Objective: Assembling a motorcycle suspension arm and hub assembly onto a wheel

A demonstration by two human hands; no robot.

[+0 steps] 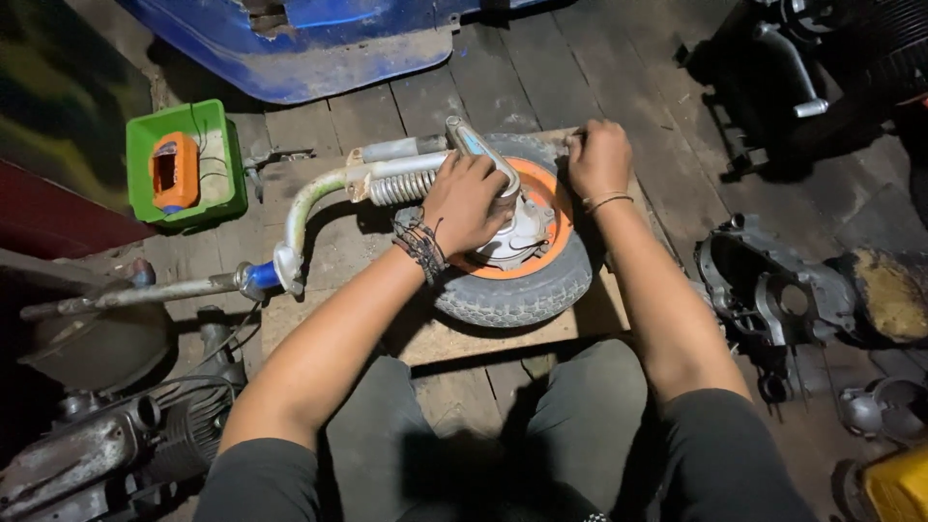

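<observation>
Wheel (512,280) flat on board: left hand (467,203) closed around hub lever, right hand (599,159) fisted at tyre's far edge; best kept braced, I judge.

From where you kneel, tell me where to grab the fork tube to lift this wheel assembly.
Grip the pale curved fork tube at its bare bend, coming from above on the left. That stretch is free; the left hand covers the hub, the right hand rests on the tyre, and the spring is awkward to hold.

Left hand (466,201) gripping, right hand (599,158) fisted
</observation>
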